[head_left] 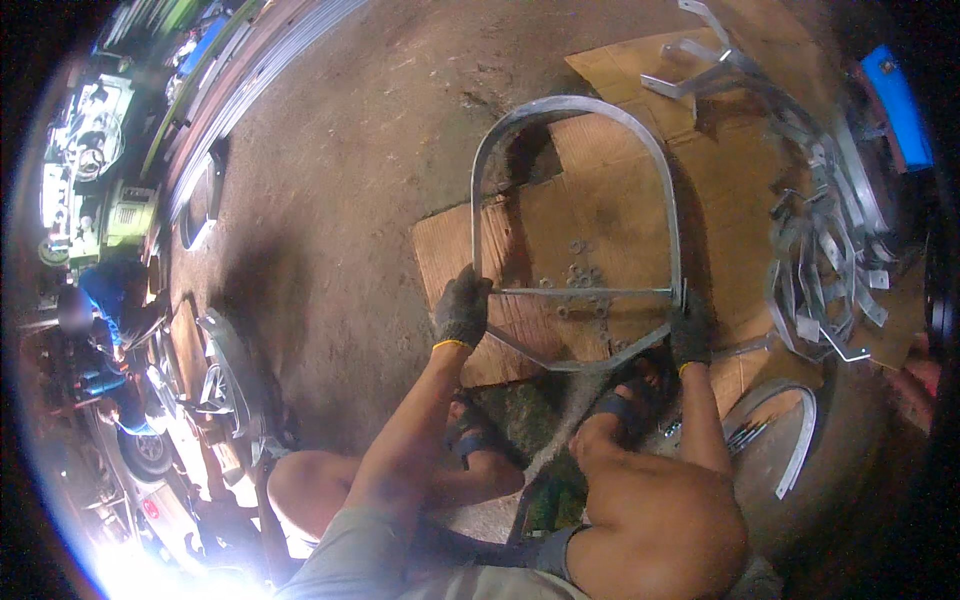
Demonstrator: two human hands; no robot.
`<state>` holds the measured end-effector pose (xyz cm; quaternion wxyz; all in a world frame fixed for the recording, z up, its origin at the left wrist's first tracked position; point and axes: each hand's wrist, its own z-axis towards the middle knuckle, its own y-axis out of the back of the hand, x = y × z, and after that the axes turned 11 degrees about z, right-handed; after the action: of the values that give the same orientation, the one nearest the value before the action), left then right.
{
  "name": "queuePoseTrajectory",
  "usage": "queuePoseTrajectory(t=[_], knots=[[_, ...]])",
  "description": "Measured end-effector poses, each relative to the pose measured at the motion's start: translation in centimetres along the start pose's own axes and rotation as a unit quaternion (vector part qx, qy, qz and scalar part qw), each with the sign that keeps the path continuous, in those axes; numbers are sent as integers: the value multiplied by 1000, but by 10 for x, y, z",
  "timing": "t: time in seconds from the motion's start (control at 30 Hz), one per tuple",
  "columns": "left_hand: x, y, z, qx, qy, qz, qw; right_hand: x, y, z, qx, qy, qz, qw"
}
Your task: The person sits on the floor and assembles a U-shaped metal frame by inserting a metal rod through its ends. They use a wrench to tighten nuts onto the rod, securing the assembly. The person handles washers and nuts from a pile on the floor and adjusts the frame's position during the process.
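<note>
An arched flat-bar metal frame [672,200] is held up in front of me, its round end away from me. A thin rod [585,292] crosses it, and a shallow bent bar [560,366] closes its near end. My left hand [462,312], in a dark glove, is closed on the left corner where rod and arch meet. My right hand [690,332], also gloved, grips the opposite corner; its fingers are partly hidden in shadow. Beneath the frame, several rings that look like nuts or washers [582,278] lie on the cardboard [735,165].
Bent metal strips [825,265] are heaped at the right, with angled brackets [715,75] farther off. A curved bar [806,430] and some bolts [742,437] lie by my right knee. Long metal bars [235,85] stretch along the far left. Another person [110,300] is at the left.
</note>
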<state>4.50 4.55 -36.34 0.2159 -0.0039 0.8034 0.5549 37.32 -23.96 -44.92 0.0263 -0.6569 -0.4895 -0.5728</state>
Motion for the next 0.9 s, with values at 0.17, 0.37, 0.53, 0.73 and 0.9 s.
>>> queuePoseTrajectory(t=[0.17, 0.37, 0.53, 0.73, 0.9], knots=[[0, -28, 1, 57, 3, -89, 994, 34, 13, -3, -16, -62, 19, 998], [12, -35, 0, 64, -1, -77, 995, 23, 21, -19, -15, -77, 121, 989], [27, -47, 9, 86, 7, -130, 988, -6, 12, -12, -50, -85, 214, 972], [21, -45, 2, 87, 7, -176, 981, 13, 18, -17, -46, -81, 200, 975], [17, -41, 1, 100, 15, -191, 976, 5, 23, -27, -51, -39, 197, 978]])
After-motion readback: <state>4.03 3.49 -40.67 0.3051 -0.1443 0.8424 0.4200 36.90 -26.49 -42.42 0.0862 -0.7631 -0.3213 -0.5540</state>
